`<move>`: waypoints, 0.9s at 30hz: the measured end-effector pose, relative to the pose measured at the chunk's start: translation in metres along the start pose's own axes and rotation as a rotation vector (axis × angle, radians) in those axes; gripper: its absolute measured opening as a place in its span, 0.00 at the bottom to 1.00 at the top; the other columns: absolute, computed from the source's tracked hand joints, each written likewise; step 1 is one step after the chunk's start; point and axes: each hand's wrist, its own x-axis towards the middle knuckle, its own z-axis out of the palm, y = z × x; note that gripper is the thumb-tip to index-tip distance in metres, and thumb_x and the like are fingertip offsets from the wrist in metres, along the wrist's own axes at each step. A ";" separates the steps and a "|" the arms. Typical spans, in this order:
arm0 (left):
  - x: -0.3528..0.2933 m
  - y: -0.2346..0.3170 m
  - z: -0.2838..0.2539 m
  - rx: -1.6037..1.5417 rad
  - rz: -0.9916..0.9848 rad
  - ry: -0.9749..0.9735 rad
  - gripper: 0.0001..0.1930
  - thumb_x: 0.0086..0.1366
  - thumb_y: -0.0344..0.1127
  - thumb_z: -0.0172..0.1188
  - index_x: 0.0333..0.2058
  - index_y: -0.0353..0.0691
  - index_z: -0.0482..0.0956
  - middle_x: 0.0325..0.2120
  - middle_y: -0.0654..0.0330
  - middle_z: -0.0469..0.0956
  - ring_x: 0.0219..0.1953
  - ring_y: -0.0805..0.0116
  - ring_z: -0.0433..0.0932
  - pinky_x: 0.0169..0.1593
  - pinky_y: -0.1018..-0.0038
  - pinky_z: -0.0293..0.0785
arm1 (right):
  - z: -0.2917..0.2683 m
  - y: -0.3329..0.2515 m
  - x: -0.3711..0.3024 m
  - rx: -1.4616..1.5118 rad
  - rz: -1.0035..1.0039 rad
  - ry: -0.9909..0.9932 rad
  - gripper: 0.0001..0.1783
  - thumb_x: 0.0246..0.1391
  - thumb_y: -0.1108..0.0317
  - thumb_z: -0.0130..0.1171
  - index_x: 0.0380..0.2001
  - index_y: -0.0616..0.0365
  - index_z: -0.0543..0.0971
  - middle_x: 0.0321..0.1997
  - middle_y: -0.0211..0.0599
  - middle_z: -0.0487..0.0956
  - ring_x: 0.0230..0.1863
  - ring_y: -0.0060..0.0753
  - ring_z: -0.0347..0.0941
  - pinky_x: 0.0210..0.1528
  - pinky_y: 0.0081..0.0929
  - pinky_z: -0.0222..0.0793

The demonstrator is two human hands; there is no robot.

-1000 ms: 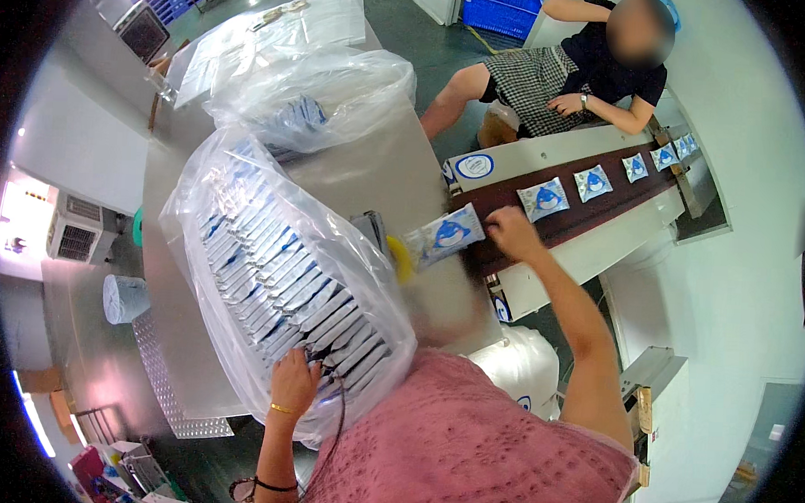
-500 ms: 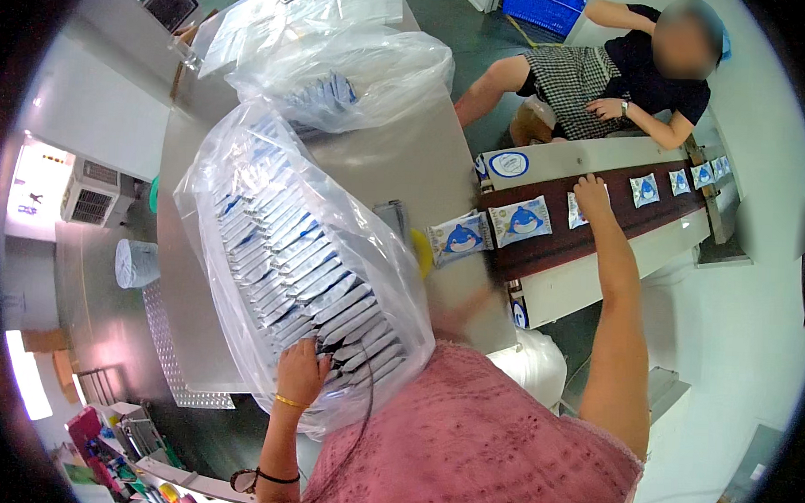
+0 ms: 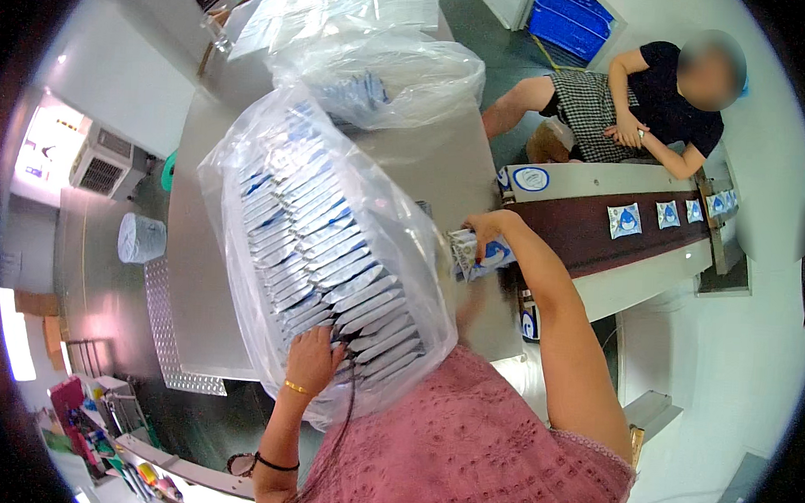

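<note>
My right hand [image 3: 495,226] clamps pillow packets [image 3: 498,253], left hand [image 3: 314,360]'s grip I cannot tell; plastic bag [image 3: 435,292] looks well filled, conveyor packets [image 3: 625,221] remain.

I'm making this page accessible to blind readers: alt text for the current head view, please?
A person's right hand holds blue-and-white packets beside the near end of a dark conveyor belt, while the left hand is at rows of packets in a clear plastic bag. A co-worker sits across the belt.
</note>
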 end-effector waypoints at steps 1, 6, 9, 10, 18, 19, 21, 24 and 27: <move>0.001 -0.004 0.004 0.005 0.017 0.015 0.19 0.59 0.43 0.57 0.44 0.35 0.71 0.36 0.51 0.75 0.41 0.52 0.74 0.45 0.60 0.67 | 0.005 0.000 0.008 -0.022 0.034 -0.106 0.40 0.26 0.50 0.77 0.42 0.64 0.77 0.49 0.51 0.75 0.54 0.54 0.69 0.50 0.40 0.69; -0.020 -0.012 -0.008 -0.033 0.023 0.120 0.18 0.62 0.43 0.54 0.46 0.38 0.72 0.38 0.51 0.75 0.43 0.53 0.74 0.48 0.59 0.66 | 0.070 -0.084 -0.061 -0.560 0.186 0.393 0.57 0.18 0.42 0.77 0.52 0.69 0.69 0.57 0.57 0.68 0.64 0.59 0.55 0.63 0.51 0.53; -0.021 -0.017 -0.015 -0.043 -0.002 0.101 0.16 0.65 0.39 0.50 0.48 0.41 0.72 0.38 0.50 0.76 0.43 0.52 0.74 0.48 0.58 0.65 | 0.159 -0.071 -0.070 -0.639 -0.057 0.624 0.52 0.18 0.45 0.76 0.48 0.69 0.71 0.53 0.54 0.71 0.59 0.53 0.63 0.61 0.45 0.55; -0.022 -0.022 -0.014 -0.085 -0.003 0.084 0.15 0.65 0.39 0.50 0.48 0.42 0.72 0.36 0.49 0.77 0.41 0.51 0.75 0.46 0.57 0.67 | 0.172 -0.082 -0.071 -0.484 -0.057 0.565 0.50 0.20 0.47 0.76 0.48 0.67 0.72 0.52 0.53 0.72 0.57 0.52 0.65 0.59 0.45 0.58; -0.026 -0.048 -0.012 -0.360 -0.125 0.086 0.11 0.64 0.34 0.48 0.45 0.42 0.71 0.22 0.45 0.77 0.29 0.43 0.76 0.33 0.50 0.69 | 0.174 -0.052 -0.133 1.133 0.167 1.045 0.29 0.41 0.58 0.66 0.48 0.58 0.73 0.44 0.42 0.77 0.41 0.41 0.75 0.40 0.40 0.72; -0.026 -0.053 -0.005 -0.378 -0.080 0.109 0.11 0.62 0.32 0.49 0.44 0.42 0.73 0.23 0.45 0.77 0.30 0.43 0.76 0.34 0.51 0.69 | 0.150 -0.060 -0.156 1.318 -0.025 1.089 0.27 0.43 0.61 0.64 0.48 0.57 0.73 0.45 0.41 0.77 0.41 0.40 0.75 0.40 0.38 0.73; -0.024 -0.064 0.015 -0.410 0.013 0.162 0.11 0.59 0.30 0.52 0.41 0.43 0.76 0.24 0.47 0.78 0.31 0.45 0.77 0.35 0.52 0.70 | 0.100 -0.094 -0.197 1.439 -0.304 1.107 0.25 0.48 0.58 0.60 0.49 0.56 0.73 0.47 0.40 0.77 0.46 0.41 0.74 0.44 0.40 0.73; -0.016 -0.068 0.017 -0.402 0.084 0.108 0.11 0.54 0.27 0.54 0.36 0.43 0.80 0.30 0.48 0.78 0.37 0.47 0.77 0.40 0.56 0.70 | 0.065 -0.144 -0.180 0.534 -0.402 1.129 0.29 0.49 0.51 0.60 0.51 0.55 0.73 0.50 0.39 0.77 0.52 0.43 0.73 0.50 0.43 0.72; -0.021 -0.062 0.003 -0.215 0.020 0.150 0.11 0.53 0.26 0.55 0.35 0.44 0.82 0.31 0.51 0.77 0.41 0.49 0.75 0.45 0.60 0.70 | 0.025 -0.313 -0.143 0.232 -0.614 1.034 0.43 0.38 0.49 0.67 0.53 0.65 0.66 0.49 0.49 0.75 0.51 0.49 0.72 0.52 0.41 0.69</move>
